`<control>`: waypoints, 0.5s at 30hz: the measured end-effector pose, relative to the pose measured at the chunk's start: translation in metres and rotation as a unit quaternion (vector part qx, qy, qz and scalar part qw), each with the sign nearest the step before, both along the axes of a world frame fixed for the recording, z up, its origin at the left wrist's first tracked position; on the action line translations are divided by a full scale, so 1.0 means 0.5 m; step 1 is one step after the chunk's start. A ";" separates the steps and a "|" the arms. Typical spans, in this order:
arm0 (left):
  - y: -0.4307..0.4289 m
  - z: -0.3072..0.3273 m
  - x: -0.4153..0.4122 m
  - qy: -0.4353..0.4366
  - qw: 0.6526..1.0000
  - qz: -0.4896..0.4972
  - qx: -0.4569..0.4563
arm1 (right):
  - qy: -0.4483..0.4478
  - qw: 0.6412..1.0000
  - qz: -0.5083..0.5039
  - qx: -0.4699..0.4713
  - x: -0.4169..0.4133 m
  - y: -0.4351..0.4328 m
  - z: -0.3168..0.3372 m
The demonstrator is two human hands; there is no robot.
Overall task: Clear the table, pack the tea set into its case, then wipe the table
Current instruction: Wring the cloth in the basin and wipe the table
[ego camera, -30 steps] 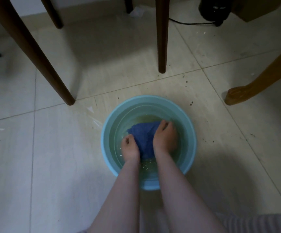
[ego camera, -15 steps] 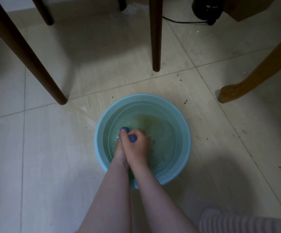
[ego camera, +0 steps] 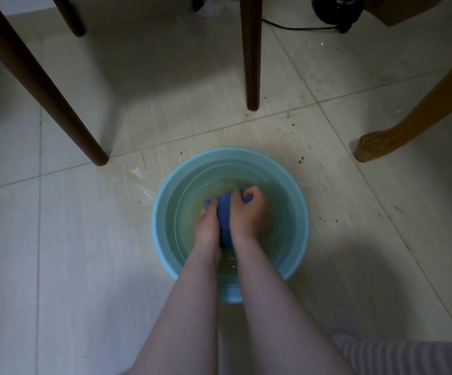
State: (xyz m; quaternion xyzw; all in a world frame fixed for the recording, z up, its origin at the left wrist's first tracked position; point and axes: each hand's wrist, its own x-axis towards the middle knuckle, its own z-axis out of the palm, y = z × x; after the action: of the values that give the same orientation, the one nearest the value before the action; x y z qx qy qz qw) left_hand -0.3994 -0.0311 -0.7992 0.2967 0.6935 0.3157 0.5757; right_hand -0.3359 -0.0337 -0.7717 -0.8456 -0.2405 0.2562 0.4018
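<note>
Where a light-blue basin [ego camera: 157, 220] of greenish water is set on the tiled floor [ego camera: 70, 253], a blue cloth [ego camera: 225, 215] is held bunched in the water, clasped between the left grip [ego camera: 205, 227] and the right grip [ego camera: 247, 213], whose fingers are curled around it.

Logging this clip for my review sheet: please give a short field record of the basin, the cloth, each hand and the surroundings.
Setting: tiled floor
Container: light blue basin holding yellowish water
Cloth: blue cloth, bunched between both hands inside the basin
Left: left hand grips the cloth
Right: right hand grips the cloth
Nearby: dark wooden leg beyond the basin; lighter carved leg to the right
Tabletop: not in view
</note>
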 end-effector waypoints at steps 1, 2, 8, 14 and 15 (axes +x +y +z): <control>0.001 0.004 0.000 0.017 1.000 -0.001 0.005 | -0.020 0.999 0.011 -0.035 0.008 -0.001 -0.004; 0.002 0.011 -0.005 0.028 1.000 -0.007 0.005 | -0.048 0.994 0.029 -0.091 0.015 -0.005 -0.013; -0.023 0.003 -0.031 0.124 0.987 -0.062 -0.086 | 0.028 0.974 0.071 -0.215 0.007 -0.046 -0.043; -0.037 0.055 -0.010 -0.146 0.983 -0.024 -0.104 | 0.247 0.966 0.061 -0.037 -0.011 -0.043 0.009; -0.038 0.061 -0.014 -0.184 0.974 -0.046 -0.121 | 0.170 0.979 0.096 -0.050 -0.008 -0.038 0.016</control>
State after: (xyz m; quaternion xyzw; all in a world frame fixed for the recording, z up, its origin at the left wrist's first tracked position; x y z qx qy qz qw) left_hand -0.4063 -0.0500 -0.7690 0.1932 0.5940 0.2522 0.7390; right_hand -0.3398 -0.0530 -0.7639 -0.7818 -0.2355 0.4455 0.3673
